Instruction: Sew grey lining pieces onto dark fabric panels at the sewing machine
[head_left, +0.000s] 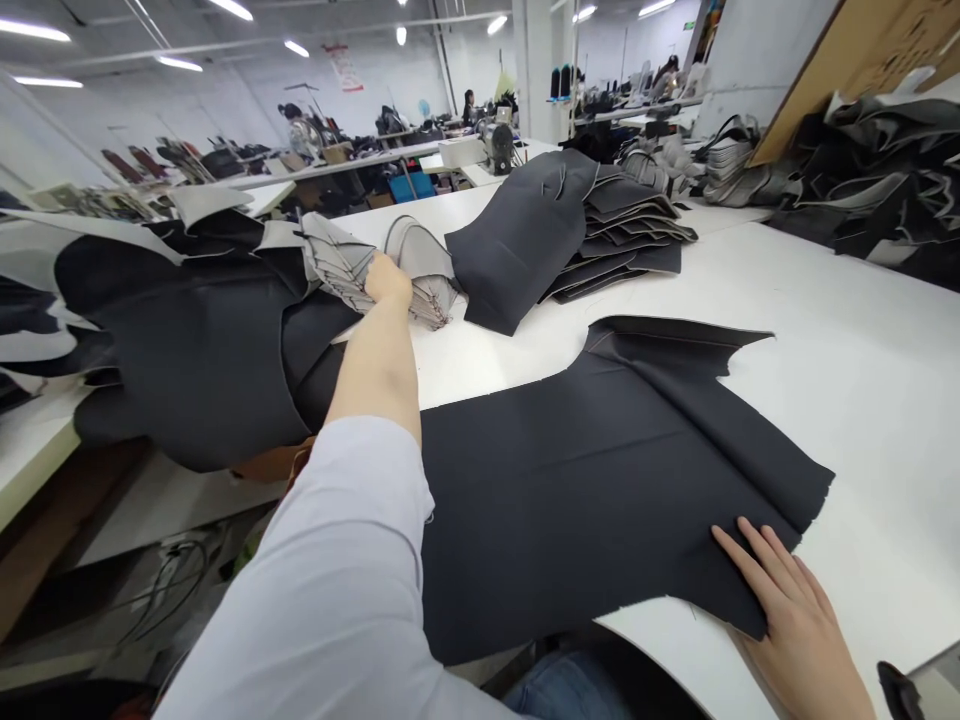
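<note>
A large black leather-like panel (555,500) lies across the white table in front of me, with a stitched flap folded up at its far side. My right hand (787,600) rests flat on the panel's near right corner, fingers stretched out. Across the table, my left hand (388,280) reaches to a stack of grey stitched fabric pieces (337,260). Its fingers are closed at the edge of the stack and partly hidden, so what they pinch does not show. A grey piece with a curved dark edge (420,250) stands right beside that hand.
More black panels (202,350) hang over the table's left edge. A pile of black panels (622,235) lies at the far middle. Grey bundles (731,165) and a dark heap (877,170) are at the far right. Sewing machines and people are in the background.
</note>
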